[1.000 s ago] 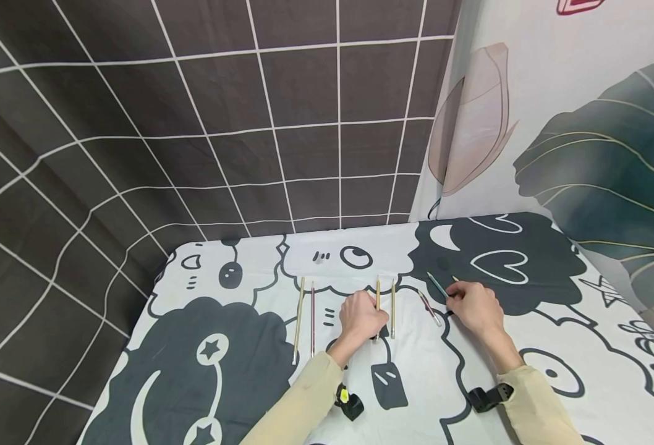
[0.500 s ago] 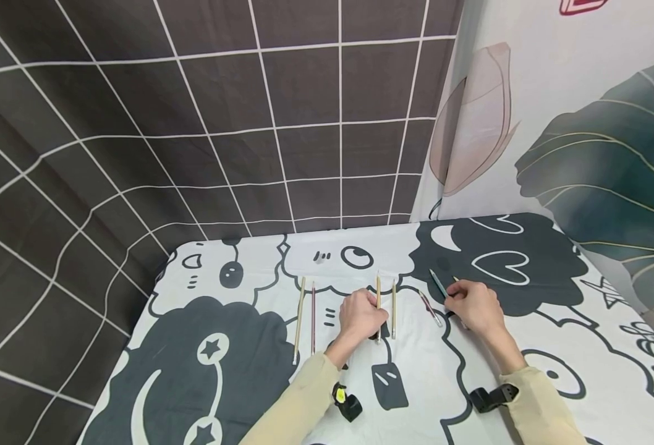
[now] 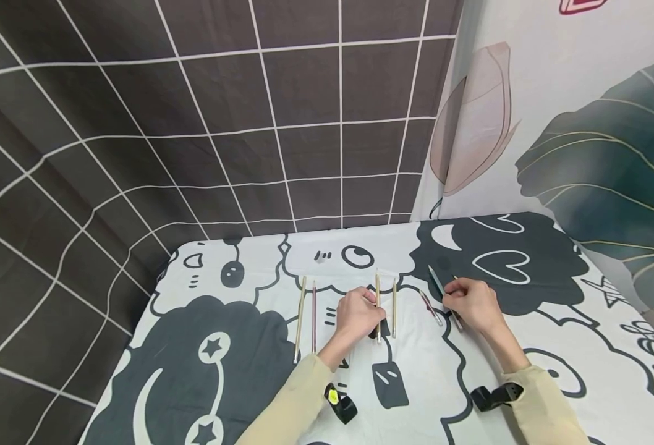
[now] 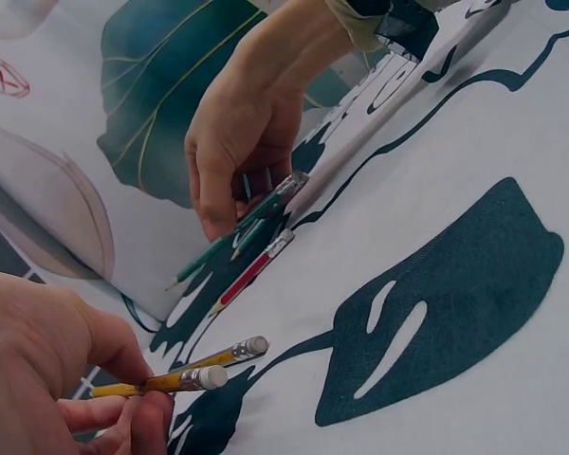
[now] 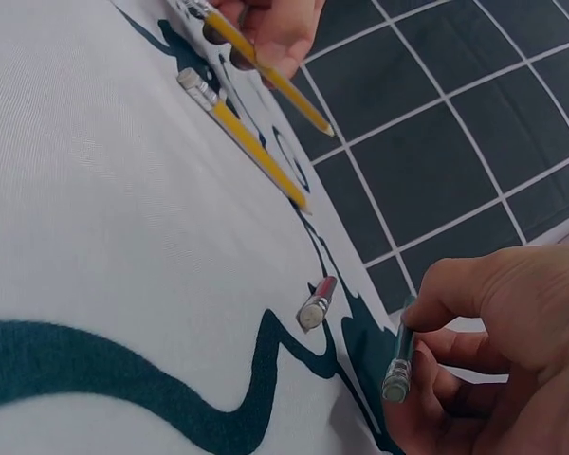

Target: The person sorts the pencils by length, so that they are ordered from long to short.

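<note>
My left hand [image 3: 358,315] pinches a yellow pencil [image 3: 377,289] between thumb and fingers, its silver ferrule and white eraser pointing toward me. Just right of it lies a second yellow pencil [image 3: 394,309]. A short red pencil [image 3: 429,307] lies slanted between the two hands. My right hand [image 3: 474,303] pinches a green pencil [image 5: 405,365]; its pointed end is up to the left and its eraser end toward me. Another green pencil [image 4: 249,239] shows beside the held one in the left wrist view, partly hidden by the right hand.
Left of my left hand lie a long yellow pencil [image 3: 300,321] and a dark red pencil [image 3: 314,315], roughly parallel. All rest on a black-and-white cartoon-print cloth [image 3: 416,383]. A dark grid-patterned curtain [image 3: 305,148] hangs behind, with a leaf-print curtain [image 3: 599,161] at the right.
My right hand has shifted slightly left, and the eraser end below it shows more. The left wrist has swung a little left while the hand keeps the yellow pencil. The loose pencils lie as before.
</note>
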The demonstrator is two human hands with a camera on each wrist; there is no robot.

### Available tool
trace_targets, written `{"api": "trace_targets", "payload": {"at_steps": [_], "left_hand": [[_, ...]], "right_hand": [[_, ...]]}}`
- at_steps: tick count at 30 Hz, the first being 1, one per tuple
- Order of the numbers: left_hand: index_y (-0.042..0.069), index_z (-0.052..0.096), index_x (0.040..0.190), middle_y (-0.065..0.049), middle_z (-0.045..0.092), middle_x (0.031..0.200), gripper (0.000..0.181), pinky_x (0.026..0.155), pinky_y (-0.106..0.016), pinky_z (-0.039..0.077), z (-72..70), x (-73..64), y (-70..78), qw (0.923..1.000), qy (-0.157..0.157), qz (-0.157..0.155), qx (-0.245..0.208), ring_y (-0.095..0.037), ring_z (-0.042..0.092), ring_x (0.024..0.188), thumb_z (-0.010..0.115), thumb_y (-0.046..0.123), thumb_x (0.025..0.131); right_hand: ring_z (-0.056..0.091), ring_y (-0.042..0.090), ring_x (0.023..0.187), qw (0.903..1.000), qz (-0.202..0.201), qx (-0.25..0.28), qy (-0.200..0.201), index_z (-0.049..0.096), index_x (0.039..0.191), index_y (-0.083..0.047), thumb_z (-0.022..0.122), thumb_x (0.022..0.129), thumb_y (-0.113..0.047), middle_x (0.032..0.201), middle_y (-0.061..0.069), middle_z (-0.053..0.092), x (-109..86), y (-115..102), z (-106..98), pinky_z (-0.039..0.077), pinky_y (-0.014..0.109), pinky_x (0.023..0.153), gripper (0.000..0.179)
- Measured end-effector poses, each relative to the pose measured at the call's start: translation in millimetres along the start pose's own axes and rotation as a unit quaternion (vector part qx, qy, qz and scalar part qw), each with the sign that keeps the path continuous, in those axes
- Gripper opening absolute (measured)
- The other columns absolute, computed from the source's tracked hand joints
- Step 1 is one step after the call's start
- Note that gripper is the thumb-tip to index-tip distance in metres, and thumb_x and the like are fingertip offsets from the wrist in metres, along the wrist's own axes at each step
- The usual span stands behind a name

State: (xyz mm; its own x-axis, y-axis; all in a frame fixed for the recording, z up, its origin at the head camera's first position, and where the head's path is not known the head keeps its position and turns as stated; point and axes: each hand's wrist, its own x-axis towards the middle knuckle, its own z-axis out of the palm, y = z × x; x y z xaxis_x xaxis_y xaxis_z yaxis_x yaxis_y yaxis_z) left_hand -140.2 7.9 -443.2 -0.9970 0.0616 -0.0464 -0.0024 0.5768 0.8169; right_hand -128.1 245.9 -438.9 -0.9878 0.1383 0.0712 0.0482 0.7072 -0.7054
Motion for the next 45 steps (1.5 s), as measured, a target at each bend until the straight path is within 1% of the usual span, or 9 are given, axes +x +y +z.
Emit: {"api": "trace_targets", "payload": {"at_steps": [5,11,15,22,29,34,40,43,45], "left_hand": [[0.009,0.065,0.082,0.006,0.063,0.066,0.015,0.057,-0.028,0.044,-5.1,-2.2,-0.8,0.9998,-0.004,-0.005,-0.017,-0.009,0.056,0.060,0.075,0.004,0.072],[0.010,0.064,0.081,0.006,0.064,0.066,0.016,0.058,-0.028,0.045,-11.3,-3.2,-2.3,0.9998,0.000,-0.011,-0.018,-0.010,0.057,0.063,0.074,0.004,0.070],[0.010,0.063,0.081,0.006,0.063,0.067,0.018,0.057,-0.029,0.044,-15.3,-5.7,-3.1,0.9998,0.004,-0.013,-0.013,-0.011,0.057,0.063,0.076,0.004,0.070],[0.010,0.064,0.082,0.006,0.062,0.067,0.019,0.056,-0.028,0.044,-20.1,-6.9,-8.6,0.9998,0.010,-0.017,0.003,-0.011,0.055,0.060,0.077,0.005,0.069],[0.008,0.065,0.083,0.005,0.063,0.066,0.019,0.055,-0.029,0.044,-28.5,-7.7,-15.0,0.9997,0.016,-0.007,0.016,-0.012,0.056,0.059,0.077,0.005,0.068],[0.008,0.065,0.082,0.004,0.060,0.064,0.018,0.053,-0.029,0.043,-34.5,-8.0,-18.9,0.9995,0.016,-0.011,0.024,-0.012,0.054,0.058,0.074,0.004,0.068],[0.006,0.064,0.081,0.003,0.059,0.063,0.017,0.054,-0.032,0.043,-42.2,-9.3,-23.2,0.9996,0.019,-0.005,0.022,-0.015,0.054,0.059,0.073,0.002,0.068],[0.005,0.064,0.081,0.002,0.059,0.062,0.016,0.055,-0.032,0.044,-45.8,-10.0,-25.4,0.9994,0.021,-0.002,0.029,-0.016,0.054,0.060,0.072,0.001,0.067],[0.005,0.064,0.080,0.002,0.058,0.062,0.016,0.055,-0.033,0.043,-47.9,-10.5,-26.1,0.9992,0.021,-0.006,0.034,-0.017,0.053,0.059,0.072,0.002,0.067]], "right_hand": [[0.057,0.016,0.057,1.0000,-0.003,0.008,-0.002,0.068,0.094,0.005,0.066,0.082,-0.005,0.072,0.004,0.063,0.6,-1.0,-0.2,0.044,0.030,0.054,0.017],[0.056,0.016,0.059,0.9998,-0.012,0.012,-0.001,0.069,0.094,0.005,0.066,0.081,-0.005,0.072,0.004,0.062,0.7,-2.6,-0.4,0.044,0.029,0.054,0.016],[0.056,0.016,0.056,0.9996,-0.019,0.019,-0.003,0.069,0.094,0.006,0.066,0.081,-0.004,0.070,0.003,0.062,-0.2,-3.6,-0.2,0.044,0.029,0.053,0.016],[0.060,0.018,0.054,0.9992,-0.014,0.037,-0.010,0.068,0.096,0.006,0.064,0.082,-0.003,0.071,0.004,0.064,-1.1,-6.3,0.0,0.047,0.029,0.048,0.016],[0.061,0.018,0.055,0.9986,-0.006,0.049,-0.018,0.067,0.096,0.005,0.064,0.083,-0.003,0.072,0.005,0.065,-2.3,-10.3,0.3,0.050,0.029,0.049,0.016],[0.062,0.019,0.055,0.9983,-0.004,0.054,-0.023,0.067,0.096,0.006,0.064,0.083,-0.003,0.073,0.005,0.065,-3.0,-12.3,1.4,0.051,0.030,0.049,0.017],[0.061,0.018,0.054,0.9984,-0.006,0.052,-0.022,0.067,0.096,0.006,0.064,0.083,-0.004,0.073,0.005,0.065,-3.3,-14.1,1.8,0.051,0.030,0.049,0.017],[0.061,0.018,0.054,0.9983,-0.004,0.052,-0.026,0.067,0.097,0.006,0.064,0.083,-0.004,0.073,0.005,0.066,-3.3,-14.6,2.3,0.051,0.030,0.049,0.017],[0.061,0.018,0.053,0.9982,-0.004,0.052,-0.028,0.067,0.097,0.005,0.065,0.083,-0.004,0.073,0.005,0.066,-3.2,-15.0,2.8,0.050,0.030,0.049,0.017]]}}
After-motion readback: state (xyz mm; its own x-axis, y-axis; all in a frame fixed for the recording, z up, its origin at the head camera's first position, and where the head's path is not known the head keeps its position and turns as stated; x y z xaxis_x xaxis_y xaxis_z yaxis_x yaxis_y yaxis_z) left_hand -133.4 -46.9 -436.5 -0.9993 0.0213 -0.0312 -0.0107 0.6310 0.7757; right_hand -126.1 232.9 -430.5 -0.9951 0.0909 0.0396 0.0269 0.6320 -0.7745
